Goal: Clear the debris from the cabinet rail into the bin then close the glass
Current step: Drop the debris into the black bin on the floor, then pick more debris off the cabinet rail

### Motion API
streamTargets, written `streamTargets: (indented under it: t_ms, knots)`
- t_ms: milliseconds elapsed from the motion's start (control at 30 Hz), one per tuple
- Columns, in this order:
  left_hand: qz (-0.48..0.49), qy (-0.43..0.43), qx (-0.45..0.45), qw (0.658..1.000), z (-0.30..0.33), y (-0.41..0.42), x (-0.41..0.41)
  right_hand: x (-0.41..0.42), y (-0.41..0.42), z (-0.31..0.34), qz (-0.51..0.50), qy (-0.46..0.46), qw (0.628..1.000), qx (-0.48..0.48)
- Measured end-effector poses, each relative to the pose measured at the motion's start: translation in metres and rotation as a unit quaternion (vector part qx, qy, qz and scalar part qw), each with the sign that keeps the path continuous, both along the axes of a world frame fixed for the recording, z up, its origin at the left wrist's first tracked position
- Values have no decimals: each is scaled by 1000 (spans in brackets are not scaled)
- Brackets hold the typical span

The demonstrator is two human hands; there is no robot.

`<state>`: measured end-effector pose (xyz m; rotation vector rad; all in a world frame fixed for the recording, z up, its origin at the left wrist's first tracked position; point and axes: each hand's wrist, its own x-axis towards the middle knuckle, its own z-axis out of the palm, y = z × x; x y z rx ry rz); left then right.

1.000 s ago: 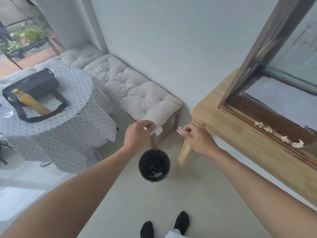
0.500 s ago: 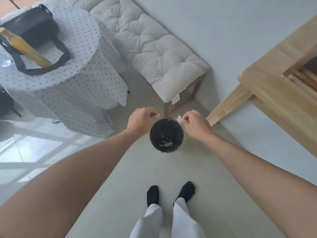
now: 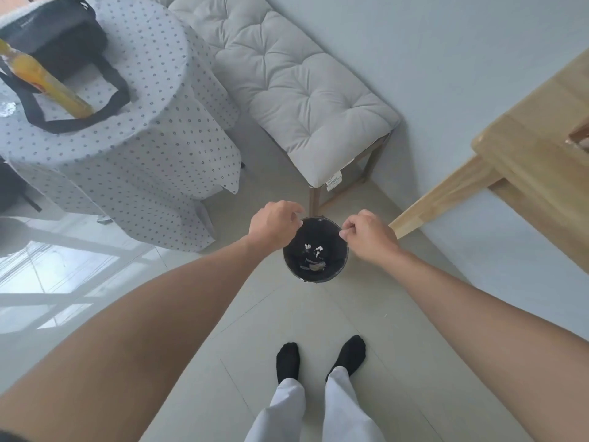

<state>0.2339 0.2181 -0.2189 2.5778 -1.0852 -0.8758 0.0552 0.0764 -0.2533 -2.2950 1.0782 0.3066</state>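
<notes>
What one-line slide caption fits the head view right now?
Both hands, left and right, poised over the black bin on the floor, white debris scraps inside.

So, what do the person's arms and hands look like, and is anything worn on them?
Both arms are bare from the hands to the frame edge: no sleeves, gloves, watch or rings visible on the left hand or right hand. Lower down, white trousers and black socks show.
</notes>
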Motion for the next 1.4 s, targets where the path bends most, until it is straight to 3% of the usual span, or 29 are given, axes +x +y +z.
streamTargets:
  t_ms: [233,467,867,1100,1400]
  knots:
    - [0,-8,-18,1000,32,2,0,-12,-1,37,-17,-52,999,-3]
    - [-33,-23,-76,996,111,-18,-7,-30,-7,115,-46,-123,991,-39]
    - [-161,-38,-198,966,235,-87,-63,-124,-33,246,-154,-205,956,-144]
    - [-253,-43,-224,940,265,-150,-126,-211,-45,276,-234,-181,936,-189]
    - [-328,-51,-239,913,261,-209,-213,-294,-65,280,-299,-190,913,-204]
